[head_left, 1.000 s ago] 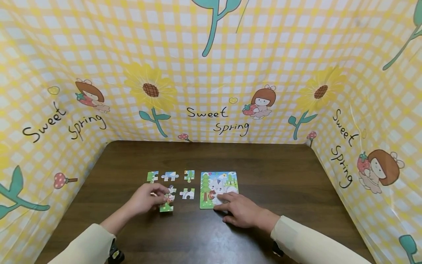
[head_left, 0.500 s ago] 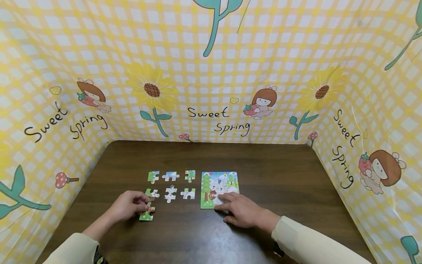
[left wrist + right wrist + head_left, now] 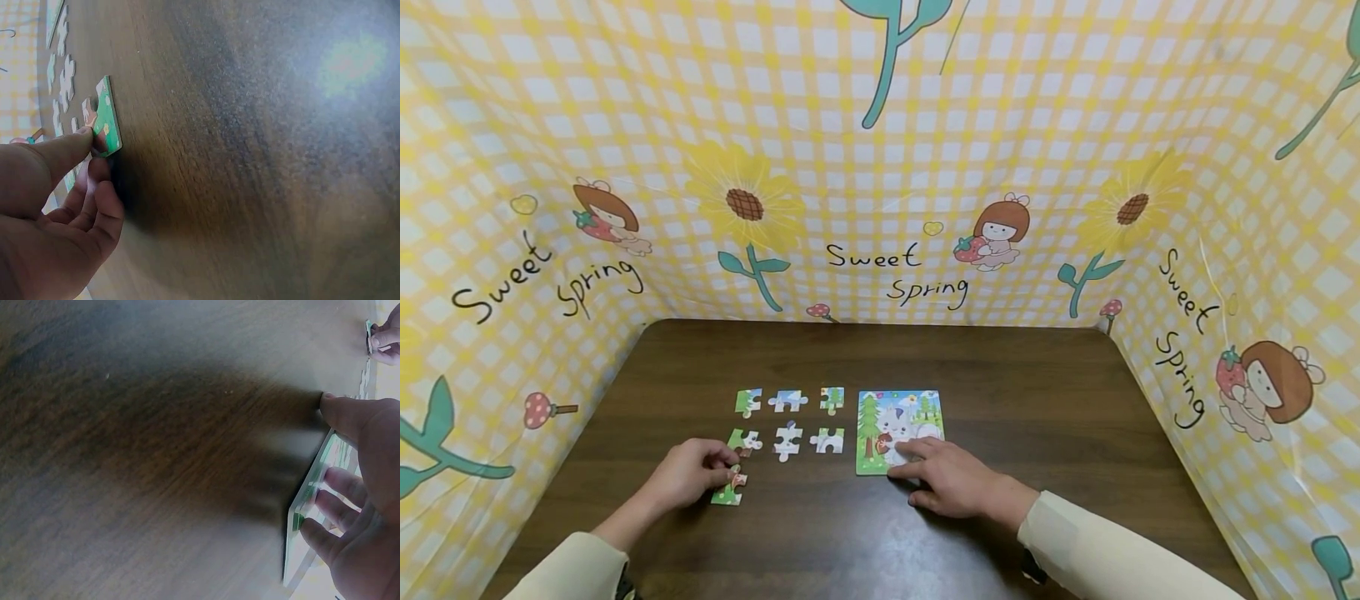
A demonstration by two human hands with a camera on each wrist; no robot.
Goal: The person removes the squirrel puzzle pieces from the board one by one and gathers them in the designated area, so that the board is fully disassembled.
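My left hand (image 3: 688, 473) pinches a green jigsaw piece (image 3: 727, 495) between thumb and fingers, at the lower left of the laid-out pieces. In the left wrist view the same piece (image 3: 110, 128) stands tilted on edge, its flowered green side showing. Just beyond it lies a green and white jigsaw piece (image 3: 743, 442), partly behind the fingers. My right hand (image 3: 953, 479) rests with spread, extended fingers on a picture card (image 3: 871, 412) of a squirrel among trees. From the right wrist, fingertips (image 3: 311, 530) touch the card's face and the thumb reaches past its edge.
Three jigsaw pieces form the back row, with a blue and white one (image 3: 787, 401) in its middle. In the row before it are a white piece (image 3: 787, 442) and another (image 3: 827, 441) to its right. Checked cloth (image 3: 880, 192) walls the brown table (image 3: 1000, 358).
My left hand has carried the green piece left and slightly toward me, uncovering the pieces of the second row. The right hand stays on the card.
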